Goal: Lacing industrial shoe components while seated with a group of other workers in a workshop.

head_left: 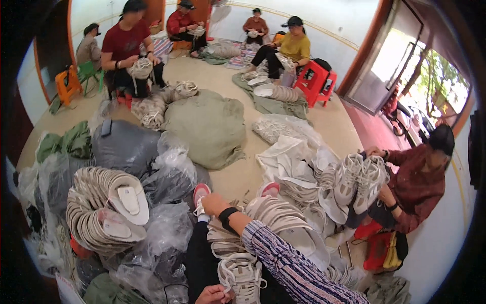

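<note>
A beige-and-white sneaker upper (pixel 244 277) with white laces lies on my lap, toe side away from me. My left hand (pixel 213 295) is at its left edge, thumb and finger pinched on what looks like a white shoelace. My right arm, in a striped sleeve with a black wristband, crosses above the sneaker. Beyond it my right hand (pixel 214 203) appears closed, near my pink shoe (pixel 201 192); its fingertips are mostly hidden. Nested beige shoe uppers (pixel 273 215) lie under and beside the right forearm.
To my left, a curved stack of uppers (pixel 93 213) rests on plastic-wrapped bags (pixel 167 228). A large green sack (pixel 205 129) lies ahead. At right, a seated co-worker (pixel 417 177) handles two sneakers (pixel 360 182). Other people sit along the far wall, near a red stool (pixel 315 83).
</note>
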The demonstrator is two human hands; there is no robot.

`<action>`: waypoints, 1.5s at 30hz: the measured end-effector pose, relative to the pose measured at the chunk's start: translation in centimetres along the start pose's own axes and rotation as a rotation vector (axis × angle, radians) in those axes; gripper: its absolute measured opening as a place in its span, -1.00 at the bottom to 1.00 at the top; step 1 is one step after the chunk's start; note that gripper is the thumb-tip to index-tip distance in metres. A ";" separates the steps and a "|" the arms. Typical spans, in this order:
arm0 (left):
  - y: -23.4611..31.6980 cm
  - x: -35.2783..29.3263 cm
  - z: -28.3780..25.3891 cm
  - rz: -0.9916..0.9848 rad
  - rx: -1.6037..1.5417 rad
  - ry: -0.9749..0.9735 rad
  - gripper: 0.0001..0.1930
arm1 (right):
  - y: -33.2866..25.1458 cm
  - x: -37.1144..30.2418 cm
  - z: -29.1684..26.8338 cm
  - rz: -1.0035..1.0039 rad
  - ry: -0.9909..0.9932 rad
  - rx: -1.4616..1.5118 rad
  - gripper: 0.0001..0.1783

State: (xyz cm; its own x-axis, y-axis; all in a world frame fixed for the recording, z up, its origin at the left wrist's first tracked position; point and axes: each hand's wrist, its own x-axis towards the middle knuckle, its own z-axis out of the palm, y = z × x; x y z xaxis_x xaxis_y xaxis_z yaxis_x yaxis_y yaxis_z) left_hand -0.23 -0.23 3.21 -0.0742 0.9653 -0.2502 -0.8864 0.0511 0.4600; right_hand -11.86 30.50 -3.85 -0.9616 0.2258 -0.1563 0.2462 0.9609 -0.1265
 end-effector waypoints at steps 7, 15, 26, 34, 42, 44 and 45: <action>0.2 2.1 0.1 -0.084 0.100 -0.086 -0.79 | 5.3 0.2 8.5 0.411 -0.030 0.026 -0.75; -1.0 -0.1 -1.7 0.056 0.104 -0.135 -0.81 | -4.7 -11.3 -5.2 -0.040 -0.116 0.921 -0.68; 2.5 -1.2 6.3 0.080 0.511 -0.263 -0.81 | -9.4 -32.6 -8.5 -0.028 -0.038 1.257 -0.64; -0.8 -2.2 8.6 -0.133 0.753 -0.195 -0.80 | -9.2 -39.2 -4.1 -0.066 0.222 1.386 -0.76; -0.8 -3.3 9.1 -0.165 0.919 -0.160 -0.78 | -10.1 -40.2 -4.0 -0.041 0.181 1.410 -0.78; -0.8 -4.0 8.7 -0.166 0.910 -0.173 -0.77 | -10.6 -40.0 -3.9 -0.058 0.171 1.428 -0.79; -0.9 -4.0 8.5 -0.161 0.898 -0.194 -0.77 | -10.6 -40.0 -4.0 -0.073 0.162 1.437 -0.79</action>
State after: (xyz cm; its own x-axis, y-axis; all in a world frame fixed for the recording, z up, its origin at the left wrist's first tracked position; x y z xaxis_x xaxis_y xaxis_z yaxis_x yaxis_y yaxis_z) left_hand 4.73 -1.97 11.10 0.1677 0.9512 -0.2588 -0.1876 0.2886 0.9389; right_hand 23.52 11.87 7.65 -0.9561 0.2931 -0.0084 0.0103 0.0050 -0.9999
